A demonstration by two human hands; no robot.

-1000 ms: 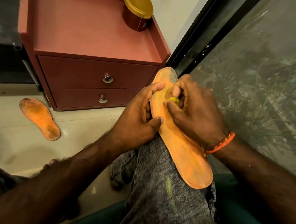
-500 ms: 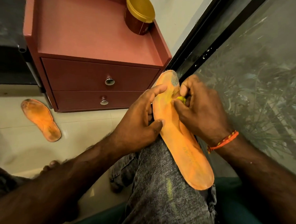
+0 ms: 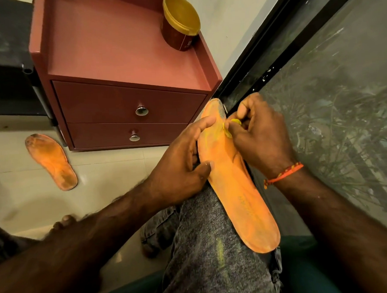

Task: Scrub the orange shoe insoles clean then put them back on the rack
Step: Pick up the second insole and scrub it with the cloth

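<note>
An orange insole (image 3: 237,189) lies along my raised knee in grey jeans, its grimy toe end pointing away from me. My left hand (image 3: 180,167) grips its left edge, thumb and forefinger curled onto the top face. My right hand (image 3: 261,136) pinches a small yellow scrubbing piece (image 3: 228,128) and presses it against the insole near the toe. A second orange insole (image 3: 51,161), dirty at both ends, lies flat on the pale tiled floor at the left.
A reddish-brown bedside cabinet (image 3: 123,100) with two drawers stands just ahead, a brown tub with a yellow lid (image 3: 179,24) on its top. A dark-framed glass pane (image 3: 331,107) runs along the right. Something black (image 3: 6,66) stands left of the cabinet.
My right hand has slid the yellow piece up the insole toward the toe end. The left hand keeps the same grip on the edge.
</note>
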